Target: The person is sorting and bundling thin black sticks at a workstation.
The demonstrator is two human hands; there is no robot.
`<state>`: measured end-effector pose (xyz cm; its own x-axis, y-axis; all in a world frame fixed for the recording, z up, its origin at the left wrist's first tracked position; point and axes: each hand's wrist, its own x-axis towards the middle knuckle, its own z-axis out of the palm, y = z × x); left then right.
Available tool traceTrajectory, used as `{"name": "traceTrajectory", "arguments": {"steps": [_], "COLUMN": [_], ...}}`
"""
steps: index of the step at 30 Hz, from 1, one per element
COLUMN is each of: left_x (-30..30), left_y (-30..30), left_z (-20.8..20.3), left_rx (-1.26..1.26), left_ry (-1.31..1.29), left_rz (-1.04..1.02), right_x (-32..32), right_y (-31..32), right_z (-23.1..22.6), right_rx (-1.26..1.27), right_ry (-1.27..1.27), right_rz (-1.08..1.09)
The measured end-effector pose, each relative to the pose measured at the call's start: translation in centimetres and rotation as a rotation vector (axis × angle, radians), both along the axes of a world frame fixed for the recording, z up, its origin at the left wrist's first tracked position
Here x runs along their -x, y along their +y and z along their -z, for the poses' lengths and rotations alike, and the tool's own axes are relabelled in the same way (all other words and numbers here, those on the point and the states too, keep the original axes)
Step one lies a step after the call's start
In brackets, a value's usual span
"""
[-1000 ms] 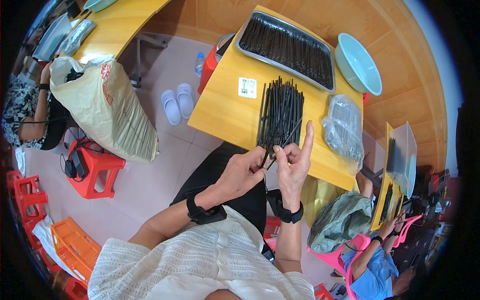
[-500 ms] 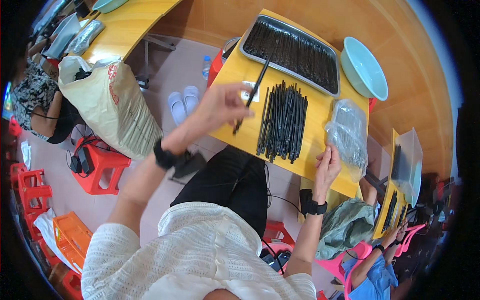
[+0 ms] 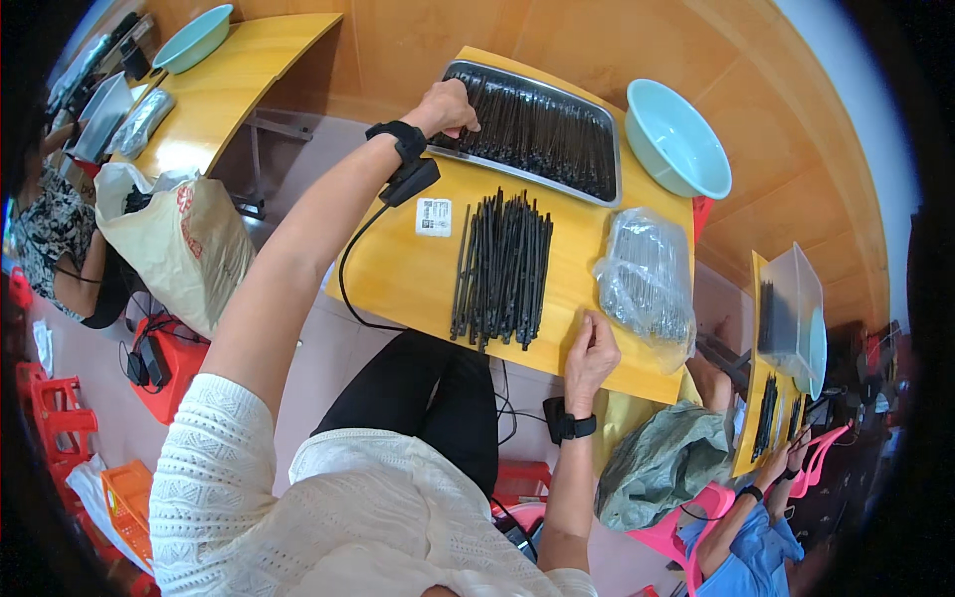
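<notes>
My left hand (image 3: 445, 109) reaches over the left end of a metal tray (image 3: 517, 178) filled with rows of thin dark sticks (image 3: 542, 119). Its fingers are curled down among the sticks; what they hold, if anything, is hidden. My right hand (image 3: 592, 350) lies at the table's near edge, fingers and thumb drawn together, with nothing visible in them. Between the hands is a pile of thin black sticks (image 3: 504, 269), laid side by side. Just beyond the right hand lies a clear plastic bag (image 3: 649, 274) with many thin strands or sticks inside.
A pale green basin (image 3: 678, 139) stands at the table's far right corner. A white label (image 3: 434, 217) lies on the yellow table (image 3: 388, 274). A large cream sack (image 3: 179, 239) stands at left. Co-workers sit at both sides. A black cable runs from my left wrist.
My left hand has moved away from me to the tray; the black stick it held is no longer distinguishable. My right hand stays by the near edge, now apart from the bag.
</notes>
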<state>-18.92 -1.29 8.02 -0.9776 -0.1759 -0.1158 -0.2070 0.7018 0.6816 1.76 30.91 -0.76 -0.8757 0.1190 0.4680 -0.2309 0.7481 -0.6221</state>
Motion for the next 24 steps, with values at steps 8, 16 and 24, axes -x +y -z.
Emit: {"name": "traceTrajectory", "arguments": {"steps": [8, 16, 24], "left_x": [0.1, 0.1, -0.3], "left_y": [0.9, 0.8, 0.2], "left_z": [1.1, 1.5, 2.1], "left_rx": [0.143, 0.155, 0.111], "left_ry": [0.03, 0.058, 0.132], "left_rz": [-0.059, -0.038, -0.046], "right_x": [0.0, -0.1, -0.3], "right_y": [0.1, -0.2, -0.2], "right_z": [-0.5, -0.8, -0.3], "right_rx": [0.01, -0.038, -0.06], "right_ry": [-0.039, -0.026, -0.001], "right_rz": [0.019, 0.003, -0.006]}}
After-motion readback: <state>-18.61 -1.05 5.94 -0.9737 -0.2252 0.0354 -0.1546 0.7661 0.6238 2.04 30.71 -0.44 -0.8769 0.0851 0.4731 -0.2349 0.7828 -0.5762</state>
